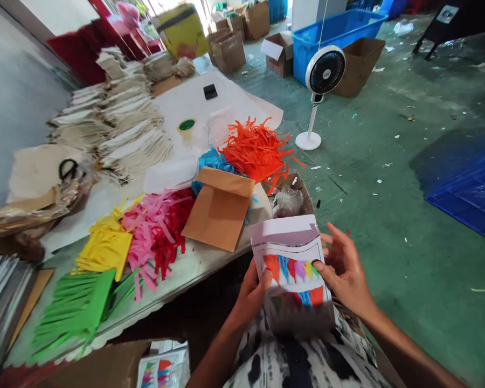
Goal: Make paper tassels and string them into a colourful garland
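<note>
Both my hands hold a clear packet (pixel 293 264) with a white card printed with coloured bunting flags, over my lap. My left hand (pixel 250 296) grips its lower left edge with the thumb on the front. My right hand (pixel 343 269) holds the right edge, thumb pressed on the card and fingers spread behind. The packet's white flap stands open at the top. On the table (pixel 194 264) in front lie a brown paper envelope (pixel 220 207) and piles of fringed paper: orange (pixel 256 148), red and pink (pixel 161 226), yellow (pixel 105 245), green (pixel 78 304).
Stacks of beige cloth bags (pixel 117 124) fill the table's far left. Scissors (pixel 68 168) lie beside them. A white standing fan (pixel 321 81) is on the green floor, with cardboard boxes (pixel 359 62) and blue crates (pixel 469 186) around. A box with printed cards (pixel 159 369) sits below left.
</note>
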`<act>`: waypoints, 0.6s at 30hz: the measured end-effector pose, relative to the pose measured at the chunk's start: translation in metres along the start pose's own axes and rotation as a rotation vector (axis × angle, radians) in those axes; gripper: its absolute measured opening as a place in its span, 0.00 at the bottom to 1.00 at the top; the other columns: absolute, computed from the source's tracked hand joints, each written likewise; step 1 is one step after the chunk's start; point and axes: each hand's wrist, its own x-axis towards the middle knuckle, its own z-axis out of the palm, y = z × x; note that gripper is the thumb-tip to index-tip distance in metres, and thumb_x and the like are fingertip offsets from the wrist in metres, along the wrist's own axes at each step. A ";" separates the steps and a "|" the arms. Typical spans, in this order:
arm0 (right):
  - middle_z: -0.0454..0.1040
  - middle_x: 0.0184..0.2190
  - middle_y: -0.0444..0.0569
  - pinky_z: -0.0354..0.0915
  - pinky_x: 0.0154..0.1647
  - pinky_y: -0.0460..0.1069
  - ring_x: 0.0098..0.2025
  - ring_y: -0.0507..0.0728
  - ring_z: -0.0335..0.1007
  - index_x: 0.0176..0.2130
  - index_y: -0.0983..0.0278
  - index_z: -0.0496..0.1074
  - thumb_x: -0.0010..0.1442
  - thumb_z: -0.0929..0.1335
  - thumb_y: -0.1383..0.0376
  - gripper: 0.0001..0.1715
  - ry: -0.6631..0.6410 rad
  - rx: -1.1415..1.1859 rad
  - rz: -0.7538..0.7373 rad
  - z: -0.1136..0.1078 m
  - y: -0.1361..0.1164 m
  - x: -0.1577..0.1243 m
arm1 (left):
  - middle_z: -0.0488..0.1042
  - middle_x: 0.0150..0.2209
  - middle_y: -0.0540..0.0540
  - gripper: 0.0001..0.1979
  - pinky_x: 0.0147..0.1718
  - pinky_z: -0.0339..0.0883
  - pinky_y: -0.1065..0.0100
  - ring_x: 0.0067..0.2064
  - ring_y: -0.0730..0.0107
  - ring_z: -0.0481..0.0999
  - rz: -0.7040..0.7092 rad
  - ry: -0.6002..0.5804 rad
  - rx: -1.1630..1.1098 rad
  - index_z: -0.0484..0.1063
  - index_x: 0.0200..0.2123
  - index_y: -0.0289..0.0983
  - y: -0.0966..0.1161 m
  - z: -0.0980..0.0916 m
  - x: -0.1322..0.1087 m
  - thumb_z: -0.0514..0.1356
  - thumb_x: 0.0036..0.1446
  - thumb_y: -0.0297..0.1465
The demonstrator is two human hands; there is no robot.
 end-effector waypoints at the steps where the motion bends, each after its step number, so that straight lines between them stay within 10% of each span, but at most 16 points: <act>1: 0.71 0.67 0.54 0.78 0.51 0.55 0.54 0.60 0.80 0.74 0.49 0.57 0.68 0.74 0.60 0.44 0.024 0.021 0.012 0.001 0.004 -0.005 | 0.80 0.58 0.41 0.27 0.54 0.73 0.61 0.56 0.54 0.79 -0.009 0.013 0.004 0.75 0.60 0.41 -0.002 0.001 -0.003 0.67 0.64 0.48; 7: 0.78 0.59 0.51 0.77 0.54 0.56 0.54 0.60 0.80 0.69 0.49 0.66 0.67 0.74 0.65 0.35 0.036 0.037 -0.004 0.000 0.015 -0.023 | 0.82 0.54 0.41 0.24 0.53 0.74 0.59 0.53 0.53 0.81 0.005 0.033 0.000 0.78 0.58 0.40 -0.006 0.002 -0.017 0.66 0.65 0.47; 12: 0.78 0.52 0.50 0.78 0.47 0.53 0.48 0.58 0.80 0.68 0.50 0.66 0.66 0.75 0.65 0.35 0.000 -0.017 -0.036 -0.009 0.007 -0.022 | 0.72 0.66 0.41 0.37 0.57 0.75 0.57 0.59 0.57 0.80 0.253 0.065 -0.014 0.54 0.75 0.54 0.005 -0.008 -0.011 0.64 0.68 0.39; 18: 0.76 0.46 0.46 0.75 0.37 0.47 0.40 0.54 0.76 0.62 0.50 0.65 0.66 0.75 0.66 0.31 -0.117 0.008 -0.094 -0.023 -0.003 -0.009 | 0.72 0.63 0.38 0.24 0.47 0.77 0.68 0.56 0.60 0.78 0.450 -0.071 0.259 0.73 0.65 0.46 0.020 -0.018 0.009 0.66 0.67 0.32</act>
